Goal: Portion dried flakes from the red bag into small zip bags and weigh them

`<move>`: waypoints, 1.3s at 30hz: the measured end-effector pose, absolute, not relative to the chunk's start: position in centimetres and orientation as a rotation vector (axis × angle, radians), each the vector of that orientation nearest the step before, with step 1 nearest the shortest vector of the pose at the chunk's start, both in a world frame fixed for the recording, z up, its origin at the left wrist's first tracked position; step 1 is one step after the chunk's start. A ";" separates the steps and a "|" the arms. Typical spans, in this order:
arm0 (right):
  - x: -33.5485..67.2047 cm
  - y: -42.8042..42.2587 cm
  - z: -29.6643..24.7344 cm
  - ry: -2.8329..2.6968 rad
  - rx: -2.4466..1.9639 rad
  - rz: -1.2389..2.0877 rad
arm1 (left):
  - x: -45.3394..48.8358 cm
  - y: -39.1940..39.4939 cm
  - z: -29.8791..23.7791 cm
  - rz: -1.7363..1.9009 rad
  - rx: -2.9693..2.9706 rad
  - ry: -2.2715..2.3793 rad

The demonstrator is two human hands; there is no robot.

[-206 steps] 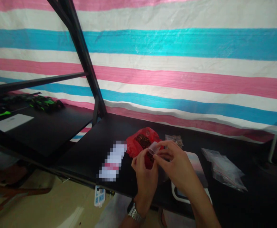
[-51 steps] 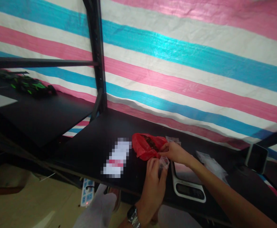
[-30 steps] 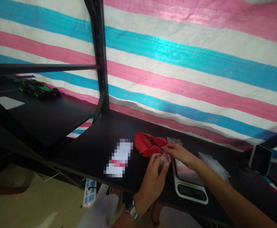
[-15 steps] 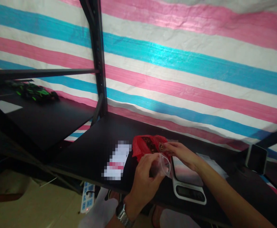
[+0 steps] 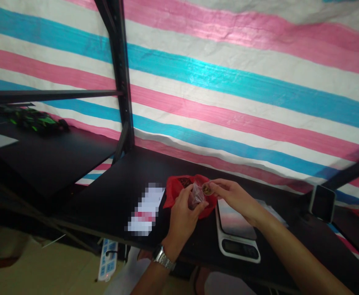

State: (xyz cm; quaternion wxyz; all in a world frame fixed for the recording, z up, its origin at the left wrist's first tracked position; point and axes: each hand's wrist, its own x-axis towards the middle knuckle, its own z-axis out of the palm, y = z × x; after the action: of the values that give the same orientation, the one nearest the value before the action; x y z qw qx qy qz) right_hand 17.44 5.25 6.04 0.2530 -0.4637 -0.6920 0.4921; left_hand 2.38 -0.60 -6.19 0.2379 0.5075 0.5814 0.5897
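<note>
Striped sheeting (image 5: 228, 92) in pink, white and blue, wrinkled and shiny in patches, hangs behind a smooth black tabletop (image 5: 118, 184). Beyond the red bag (image 5: 172, 191) and to its left rises a black metal post (image 5: 121, 73) pierced with small holes. Thin, crumpled plastic makes up the red bag, its mouth spread around coarse brown bits (image 5: 185, 181). Just right of it lies a flat white scale (image 5: 239, 251) with a reflective plate and a dark display; farther right are clear packets (image 5: 271, 211). Left of the red bag is a pixelated slip (image 5: 145, 211).

The left hand (image 5: 182, 209), with a metal-banded watch (image 5: 163, 258) at the wrist, curls over the red bag's near side, thumb and fingers closed on a clear bag (image 5: 198, 194). From the right of the red bag, the right hand (image 5: 233, 196) pinches a small round cup (image 5: 207, 189). Limp, glossy and creased, the clear bag sits above the red bag; beside it, the small round cup holds brownish contents. Whether those two touch, I cannot tell.
</note>
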 end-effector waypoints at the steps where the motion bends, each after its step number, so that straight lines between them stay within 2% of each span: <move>1: 17.4 5.2 5.9 -1.894 -1.262 1.319 | 2.4 -0.6 -6.2 1.609 1.417 1.622; 15: 17.7 5.4 5.1 -1.796 -1.378 1.376 | 1.1 -0.6 -5.7 1.534 1.499 1.749; 21: 16.9 4.6 7.0 -1.816 -1.318 1.334 | 1.2 -0.5 -5.7 1.725 1.482 1.675; 26: 15.4 4.2 7.3 -1.923 -1.357 1.079 | 1.4 -0.5 -5.9 1.743 1.505 1.662; 33: 14.3 2.8 6.5 -2.183 -1.401 0.494 | 2.0 -0.4 -6.3 1.677 1.442 1.590; 39: 14.4 2.1 6.5 -2.294 -1.282 0.419 | 2.1 -0.1 -6.5 1.694 1.380 1.526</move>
State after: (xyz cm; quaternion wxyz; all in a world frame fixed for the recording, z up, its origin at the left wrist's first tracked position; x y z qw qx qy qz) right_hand 14.37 2.06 6.52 0.2380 -0.4678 -0.8373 0.1528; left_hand 2.10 -0.13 -6.48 0.2360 0.5033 0.5564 0.6175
